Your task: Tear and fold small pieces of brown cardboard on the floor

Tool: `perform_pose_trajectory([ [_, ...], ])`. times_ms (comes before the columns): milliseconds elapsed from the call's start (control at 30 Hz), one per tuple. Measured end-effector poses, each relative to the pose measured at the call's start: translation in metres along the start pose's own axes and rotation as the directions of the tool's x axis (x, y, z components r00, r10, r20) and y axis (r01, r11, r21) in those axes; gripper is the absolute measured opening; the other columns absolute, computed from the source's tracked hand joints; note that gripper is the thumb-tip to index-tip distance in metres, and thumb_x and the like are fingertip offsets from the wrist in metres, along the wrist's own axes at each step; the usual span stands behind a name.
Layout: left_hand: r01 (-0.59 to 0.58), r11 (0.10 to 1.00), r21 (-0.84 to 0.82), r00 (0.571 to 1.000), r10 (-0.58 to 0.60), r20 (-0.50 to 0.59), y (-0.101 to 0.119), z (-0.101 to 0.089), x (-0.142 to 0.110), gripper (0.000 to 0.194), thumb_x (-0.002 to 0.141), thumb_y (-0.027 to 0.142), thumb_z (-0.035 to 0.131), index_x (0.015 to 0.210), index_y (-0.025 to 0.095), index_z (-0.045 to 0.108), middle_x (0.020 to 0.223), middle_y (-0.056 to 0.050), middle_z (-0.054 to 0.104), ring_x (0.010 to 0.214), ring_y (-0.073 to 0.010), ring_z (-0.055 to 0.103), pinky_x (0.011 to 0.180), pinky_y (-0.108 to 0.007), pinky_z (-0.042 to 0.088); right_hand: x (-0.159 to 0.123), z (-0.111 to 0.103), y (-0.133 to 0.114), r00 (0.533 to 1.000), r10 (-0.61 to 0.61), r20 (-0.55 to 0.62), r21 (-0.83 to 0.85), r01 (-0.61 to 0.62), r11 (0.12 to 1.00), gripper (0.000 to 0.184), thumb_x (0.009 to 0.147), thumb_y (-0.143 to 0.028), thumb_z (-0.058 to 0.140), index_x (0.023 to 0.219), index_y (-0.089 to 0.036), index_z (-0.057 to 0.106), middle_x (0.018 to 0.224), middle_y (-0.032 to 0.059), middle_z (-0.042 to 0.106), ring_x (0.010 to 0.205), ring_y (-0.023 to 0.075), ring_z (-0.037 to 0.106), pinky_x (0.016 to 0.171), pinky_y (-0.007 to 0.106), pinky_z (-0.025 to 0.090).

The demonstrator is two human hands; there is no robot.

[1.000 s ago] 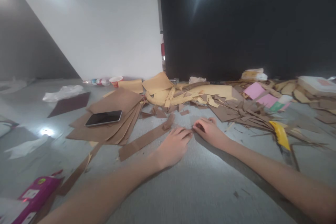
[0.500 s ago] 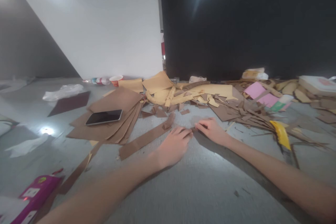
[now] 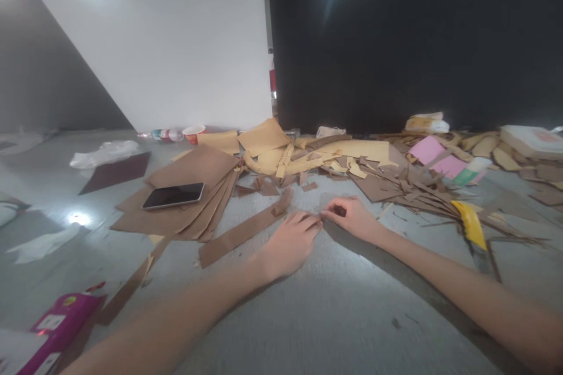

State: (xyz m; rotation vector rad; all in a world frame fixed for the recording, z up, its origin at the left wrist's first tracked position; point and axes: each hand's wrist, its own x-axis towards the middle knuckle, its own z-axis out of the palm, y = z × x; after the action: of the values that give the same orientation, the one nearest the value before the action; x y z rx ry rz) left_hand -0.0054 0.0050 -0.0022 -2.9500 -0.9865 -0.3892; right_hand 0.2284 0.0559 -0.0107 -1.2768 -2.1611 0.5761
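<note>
My left hand (image 3: 294, 246) rests low over the grey tabletop with its fingers bent and pressed together. Facing it, my right hand (image 3: 354, 220) is in a pinch, thumb and forefinger meeting the left fingertips. Between the fingertips is a small brown piece (image 3: 321, 218), mostly covered by the fingers; its exact kind is unclear. A long brown cardboard strip (image 3: 240, 234) lies just left of my left hand, its far end curled up. Brown scraps (image 3: 269, 187) are scattered beyond both hands.
A phone (image 3: 173, 195) lies on stacked brown sheets (image 3: 189, 167) at left. A purple power strip (image 3: 65, 319) is near the front left. At right are a yellow-handled tool (image 3: 470, 225), a pink sheet (image 3: 426, 151) and heaped scraps. A paper cup (image 3: 193, 133) stands at the back.
My right hand has shifted slightly left, so its fingertips now meet the left ones. The brown piece between them shows less. My left hand is nearly still.
</note>
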Motion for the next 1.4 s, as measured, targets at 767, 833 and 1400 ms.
perform_pose_trajectory([
  [767, -0.025, 0.995, -0.099, 0.998, 0.020, -0.055, 0.000, -0.001, -0.002, 0.037, 0.102, 0.016, 0.049, 0.136, 0.020, 0.064, 0.141, -0.008, 0.065, 0.133, -0.0260, 0.051, 0.114, -0.046, 0.044, -0.004, 0.001, 0.004, 0.997, -0.062, 0.054, -0.052, 0.065, 0.997, 0.028, 0.100, -0.046, 0.061, 0.090, -0.022, 0.071, 0.080, 0.0000, 0.071, 0.074, 0.0179, 0.063, 0.095, 0.041, 0.038],
  [833, -0.026, 0.995, -0.099, 0.998, 0.020, -0.056, -0.001, -0.001, -0.002, 0.037, 0.102, 0.015, 0.049, 0.135, 0.020, 0.065, 0.141, -0.007, 0.066, 0.133, -0.0260, 0.052, 0.114, -0.047, 0.044, -0.004, 0.001, 0.004, 0.994, -0.073, 0.076, -0.044, 0.077, 0.996, 0.026, 0.101, -0.046, 0.060, 0.093, -0.023, 0.071, 0.080, 0.0000, 0.071, 0.074, 0.0179, 0.063, 0.096, 0.042, 0.038],
  [1400, 0.073, 0.993, -0.093, 0.994, -0.080, -0.073, 0.001, 0.003, -0.001, 0.037, 0.101, 0.011, 0.049, 0.134, 0.016, 0.066, 0.138, -0.008, 0.067, 0.132, -0.0280, 0.053, 0.111, -0.046, 0.047, -0.004, 0.005, 0.009, 0.990, -0.137, 0.043, -0.083, 0.141, 0.987, 0.022, 0.102, -0.037, 0.059, 0.087, -0.023, 0.068, 0.076, -0.0022, 0.067, 0.070, 0.0157, 0.060, 0.088, 0.038, 0.037],
])
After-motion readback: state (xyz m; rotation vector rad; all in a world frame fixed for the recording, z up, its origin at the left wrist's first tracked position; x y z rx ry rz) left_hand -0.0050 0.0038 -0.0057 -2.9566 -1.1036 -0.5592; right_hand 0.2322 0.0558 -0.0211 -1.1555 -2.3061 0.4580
